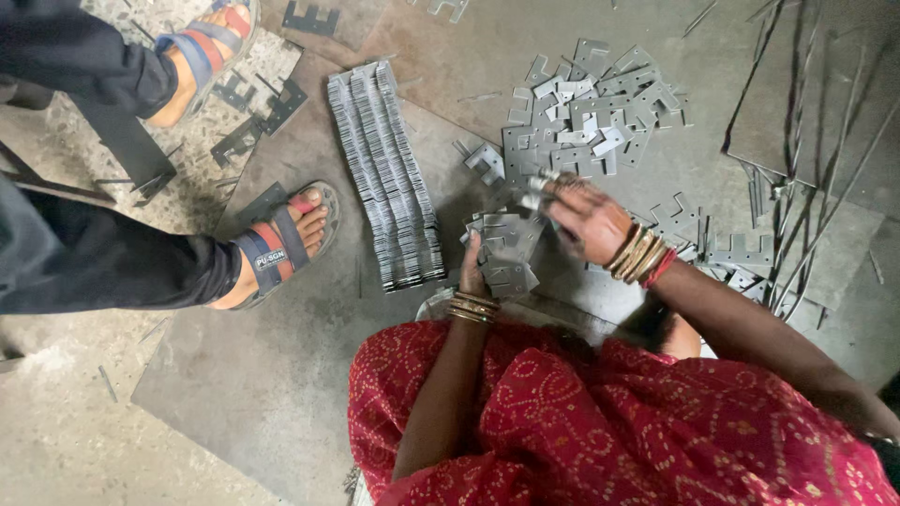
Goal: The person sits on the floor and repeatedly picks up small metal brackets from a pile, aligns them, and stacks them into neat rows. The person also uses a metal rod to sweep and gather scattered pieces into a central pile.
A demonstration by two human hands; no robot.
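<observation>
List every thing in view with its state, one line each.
Left hand: holds a small stack of metal plates.
Right hand: fingers on the stack's top, blurred.
Loose plates: scattered in a heap on the floor.
Long row of plates: packed on edge, lying on the floor.
Sandalled foot: flat on the floor.

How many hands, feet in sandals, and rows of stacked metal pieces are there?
Hands: 2, the left hand and the right hand, both on a small stack of metal plates
Feet in sandals: 2, a nearer sandalled foot and a farther sandalled foot, another person's
Rows of stacked metal pieces: 2, side by side
Total: 6
</observation>
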